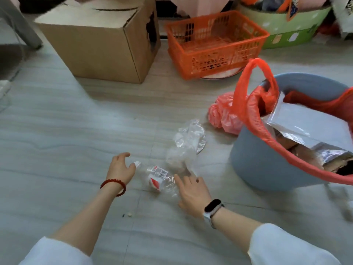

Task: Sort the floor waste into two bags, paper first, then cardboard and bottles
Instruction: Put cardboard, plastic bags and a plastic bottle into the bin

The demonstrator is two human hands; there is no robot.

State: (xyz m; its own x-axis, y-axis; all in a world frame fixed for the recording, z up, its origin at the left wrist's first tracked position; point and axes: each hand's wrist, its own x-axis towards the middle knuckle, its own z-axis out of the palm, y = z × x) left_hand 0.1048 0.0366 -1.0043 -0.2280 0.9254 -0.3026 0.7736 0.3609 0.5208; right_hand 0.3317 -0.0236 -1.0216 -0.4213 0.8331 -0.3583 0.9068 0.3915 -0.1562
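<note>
a cardboard box [101, 41] fills the upper left of the frame, an orange basket [215, 43] sits to its right at top centre. at the right edge a blue bin [267, 161] lined with a red bag [254, 104] holds cardboard and foil packs; a second, crumpled red bag [223, 115] lies against its left side. a clear wrapper [185, 146] lies on the floor just left of the bin. in the lower centre a crushed clear bottle [158, 176] lies on its side between the two hands, cap end to the left. the left hand [120, 169] has its fingers curled loosely, fingertips touching the cap end. the right hand [193, 190] has its fingers spread, the forefinger touching the bottle's base end.
</note>
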